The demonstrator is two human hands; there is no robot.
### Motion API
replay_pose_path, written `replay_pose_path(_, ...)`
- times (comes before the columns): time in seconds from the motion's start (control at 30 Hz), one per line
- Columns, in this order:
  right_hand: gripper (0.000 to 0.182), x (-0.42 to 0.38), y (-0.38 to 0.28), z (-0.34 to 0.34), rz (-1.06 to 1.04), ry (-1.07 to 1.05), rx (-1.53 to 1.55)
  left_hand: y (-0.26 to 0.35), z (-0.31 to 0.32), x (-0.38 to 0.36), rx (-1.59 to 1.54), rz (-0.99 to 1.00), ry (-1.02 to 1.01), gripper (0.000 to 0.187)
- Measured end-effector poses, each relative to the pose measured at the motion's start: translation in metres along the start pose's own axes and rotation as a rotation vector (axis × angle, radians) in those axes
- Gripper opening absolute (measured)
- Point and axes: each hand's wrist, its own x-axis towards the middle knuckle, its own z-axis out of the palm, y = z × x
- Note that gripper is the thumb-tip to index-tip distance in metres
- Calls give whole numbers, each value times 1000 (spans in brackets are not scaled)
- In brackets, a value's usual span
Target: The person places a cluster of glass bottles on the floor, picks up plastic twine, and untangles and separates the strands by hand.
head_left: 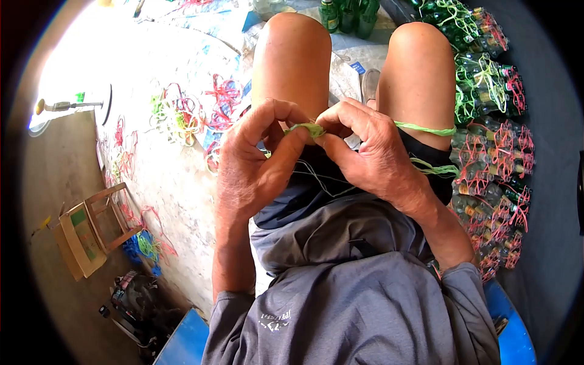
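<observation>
Both hands meet above my lap, between the knees, pinching a short bunch of yellow-green string. My left hand has its thumb and forefinger closed on one end of the bunch. Thumb and fingers of my right hand grip the other end, close beside the left fingertips. A loose pale strand hangs below the hands over my dark shorts. More light green string lies across my right thigh, and a further green hank rests beside the shorts.
Bundles of bottles tied with pink and green string are stacked along the right. Green bottles stand beyond my knees. Tangled coloured strings lie on the floor at left, near a wooden frame with cardboard. A dark bag sits lower left.
</observation>
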Motion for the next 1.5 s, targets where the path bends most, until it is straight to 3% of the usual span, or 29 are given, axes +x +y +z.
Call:
replay_pose_path(0.17,7,3,-6,-9,-1,-17,36,-1,-5,2,-24,-20,4,12)
replay_pose_path(0.27,5,2,-10,-12,200,-65,205,-2,-7,1,-21,-17,3,12)
replay_pose_path(0.33,6,1,-8,-12,255,-80,279,-6,-11,1,20,3,-11,11)
replay_pose_path(0.43,9,2,-6,-16,292,-107,330,-8,-5,1,-172,-42,48,8)
replay_pose_path(0.57,11,4,-10,-21,336,-137,377,-8,-13,3,-63,-15,22,7)
replay_pose_path(0.83,13,2,-13,-29,260,-100,251,-2,-6,2,-278,-99,0,7)
replay_pose_path(0.97,12,3,-19,-33,245,-91,213,-7,-6,0,-239,-74,-59,8)
replay_pose_path(1.07,11,2,-23,-34,384,-97,302,-14,-8,1,-179,-28,-88,8)
replay_pose_path(1.17,11,2,-22,-36,275,-100,200,-13,-8,1,-182,-32,-80,8)
replay_pose_path(1.5,12,-6,-11,-41,266,-60,180,-3,-8,-1,-117,17,-62,6)
